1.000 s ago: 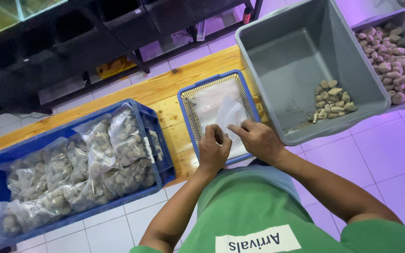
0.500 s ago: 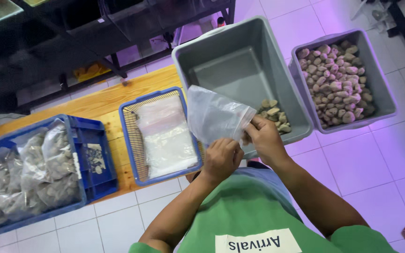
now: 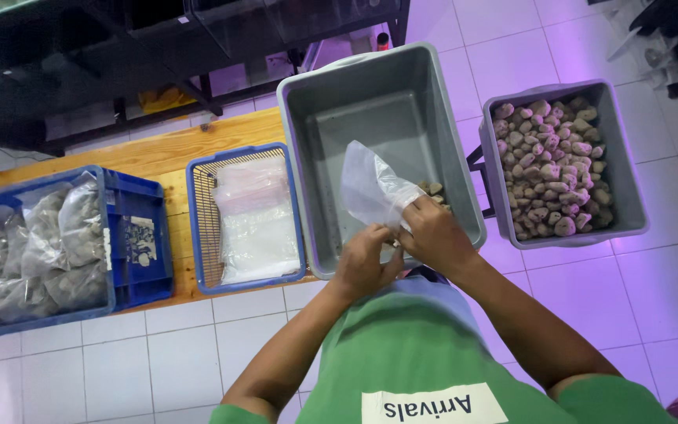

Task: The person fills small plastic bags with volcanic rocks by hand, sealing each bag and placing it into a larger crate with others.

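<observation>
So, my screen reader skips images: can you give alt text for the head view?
Both hands, left hand and right hand, hold a clear plastic bag over a grey tub with a few stones. Beside it: a bin of stones and a blue basket of bags.

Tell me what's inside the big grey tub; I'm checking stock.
The grey tub holds a few small stones near its front wall. The clear plastic bag and both hands cover whatever else lies there.

Clear bag [image 3: 370, 188] in front of right hand [image 3: 437, 239] hides most of the small rock pile [image 3: 433, 188] in the grey bin [image 3: 355, 110]. Bag's mouth buried between right and left hand [image 3: 362, 263]. Blue crate [image 3: 131, 243], far left of left hand, cut off by frame edge.
</observation>
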